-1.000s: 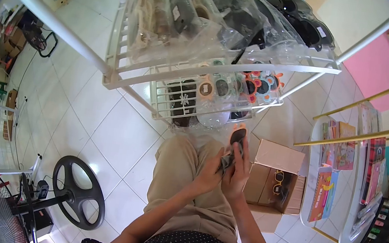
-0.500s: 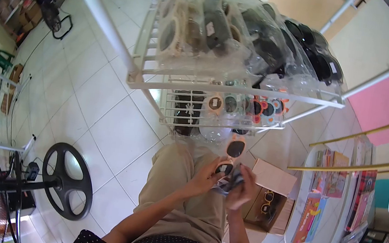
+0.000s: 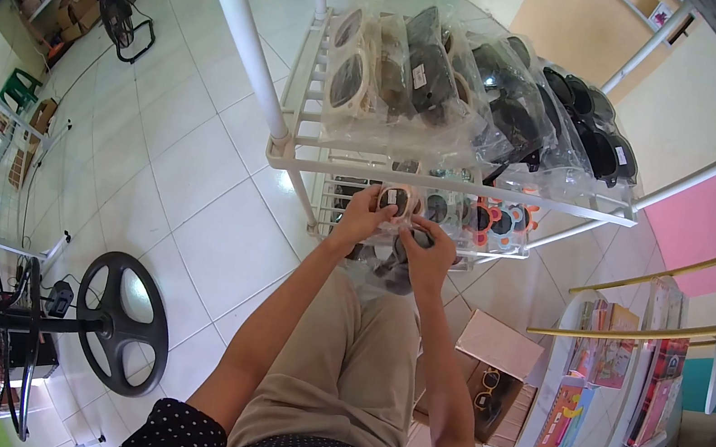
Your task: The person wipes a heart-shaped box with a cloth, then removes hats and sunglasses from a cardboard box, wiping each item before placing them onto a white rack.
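Observation:
My left hand (image 3: 363,217) is closed on a pair of pale-framed sunglasses (image 3: 394,198) with a white tag on a dark lens, held at the front of the lower rack shelf. Beside it, my right hand (image 3: 429,254) is closed, fingers pinched round a dark-lensed pair of sunglasses (image 3: 419,236). Just below the hands hang more dark lenses in clear plastic (image 3: 392,272). Behind them on the lower shelf are sunglasses with orange flower-shaped frames (image 3: 500,225) and others in plastic. Above, the white wire rack (image 3: 437,183) carries bagged sunglasses (image 3: 433,79) in rows.
An open cardboard box (image 3: 501,344) with sunglasses inside stands on the floor to the right. Further right is a white shelf (image 3: 542,423) with books. A black fan base (image 3: 122,323) stands at the left, and another fan (image 3: 121,21) is further back.
Both hands have moved up and forward from above my lap to the lower shelf, carrying the sunglasses. My view has shifted slightly, so the rack appears further right.

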{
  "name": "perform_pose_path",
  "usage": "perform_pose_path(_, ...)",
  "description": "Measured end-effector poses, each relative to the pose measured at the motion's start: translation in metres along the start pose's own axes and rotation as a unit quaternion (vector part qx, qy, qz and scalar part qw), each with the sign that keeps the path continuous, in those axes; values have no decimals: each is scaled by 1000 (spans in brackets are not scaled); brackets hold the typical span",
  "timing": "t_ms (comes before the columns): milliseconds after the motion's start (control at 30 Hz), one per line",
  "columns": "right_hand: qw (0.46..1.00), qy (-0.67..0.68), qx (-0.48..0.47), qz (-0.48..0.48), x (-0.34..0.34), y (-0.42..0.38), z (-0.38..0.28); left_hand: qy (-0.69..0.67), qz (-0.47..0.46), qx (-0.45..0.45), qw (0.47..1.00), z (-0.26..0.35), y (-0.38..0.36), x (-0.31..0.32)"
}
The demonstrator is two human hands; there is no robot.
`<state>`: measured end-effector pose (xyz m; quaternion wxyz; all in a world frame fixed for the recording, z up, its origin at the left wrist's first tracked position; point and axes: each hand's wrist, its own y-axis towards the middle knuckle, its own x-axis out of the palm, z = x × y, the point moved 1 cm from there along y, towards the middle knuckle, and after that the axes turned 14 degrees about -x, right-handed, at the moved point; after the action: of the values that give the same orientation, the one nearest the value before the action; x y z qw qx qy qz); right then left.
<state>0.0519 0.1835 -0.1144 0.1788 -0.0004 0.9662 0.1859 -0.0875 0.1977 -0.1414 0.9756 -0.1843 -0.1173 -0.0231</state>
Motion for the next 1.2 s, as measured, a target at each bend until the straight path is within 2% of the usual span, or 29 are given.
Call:
perform_pose_path(100,999,-52,11,6,12,9,10,44,40,13,998,-6,13,-4)
perform_pose_path(167,998,-57,-8,5,15,12,12,225,154,40,961,-7,17,-6)
perform_pose_path(200,998,-59,-3,8,16,12,14,227,149,38,962,-10,16,-7)
perform_pose_path(267,996,-69,-48,7,15,11,16,402,241,-14,883,14,-6,3)
perform_pose_path(400,1000,-25,2,-2,-3,-3,2,455,286,4,843,15,-12,4)
perform_pose_path(500,999,31,18,14,-30,-33,1,563,324,9,760,23,-13,7)
perform_pose_path(533,998,41,48,21,-43,-44,0,565,318,9,761,26,-15,10)
perform_pose_path(600,990,66,118,46,-71,-72,1,588,368,-3,720,34,-22,16)
perform_pose_path(633,982,79,159,64,-84,-87,3,592,365,-10,719,36,-22,17)
perform_pose_path(767,977,-16,196,84,-132,-137,11,605,400,4,688,42,-20,35)
perform_pose_path(833,972,-37,208,98,-147,-154,16,615,425,87,659,35,-9,37)
perform_pose_path(867,971,-44,213,100,-153,-160,17,615,424,88,659,35,-8,39)
perform_pose_path(933,969,-49,216,104,-159,-168,20,607,362,35,706,36,-5,44)
perform_pose_path(967,969,-59,214,104,-161,-171,20,608,362,36,706,36,-4,45)
perform_pose_path(1033,969,-68,214,104,-163,-173,20,573,335,-13,747,34,-3,45)
perform_pose_path(1167,967,-75,223,98,-164,-176,18,567,327,-27,756,33,-3,46)
perform_pose_path(1200,965,-80,228,102,-165,-177,17,575,357,-5,736,31,-3,44)
